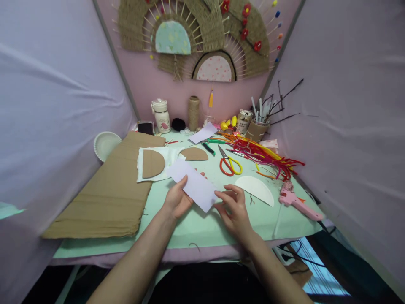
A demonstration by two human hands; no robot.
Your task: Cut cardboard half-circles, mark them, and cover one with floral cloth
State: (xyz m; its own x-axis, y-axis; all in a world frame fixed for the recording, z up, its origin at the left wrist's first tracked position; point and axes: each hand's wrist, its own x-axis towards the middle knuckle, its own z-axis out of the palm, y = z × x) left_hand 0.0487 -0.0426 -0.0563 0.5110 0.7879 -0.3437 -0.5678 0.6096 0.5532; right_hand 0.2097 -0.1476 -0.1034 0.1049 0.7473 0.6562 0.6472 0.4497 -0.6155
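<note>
A white sheet of paper (pixel 196 184) is held tilted above the table's middle. My left hand (pixel 179 197) grips its left side, thumb on top and fingers underneath, with some fingertips showing past the far edge. My right hand (pixel 232 207) is at the paper's right corner, its index finger and thumb closed on the edge. Just beyond the paper lie two brown cardboard half-circles (pixel 153 164), one on a white cloth (pixel 140 165). A white half-circle (pixel 255 190) rests right of my right hand. Scissors (pixel 228 162) with red and yellow handles lie behind it.
A large cardboard sheet (pixel 107 194) covers the table's left. At the right are a pink glue gun (pixel 297 202) and many coloured pipe cleaners (pixel 262 154). A bottle (pixel 161 116), a twine spool (pixel 193 113) and a pot of twigs (pixel 257 128) stand at the back.
</note>
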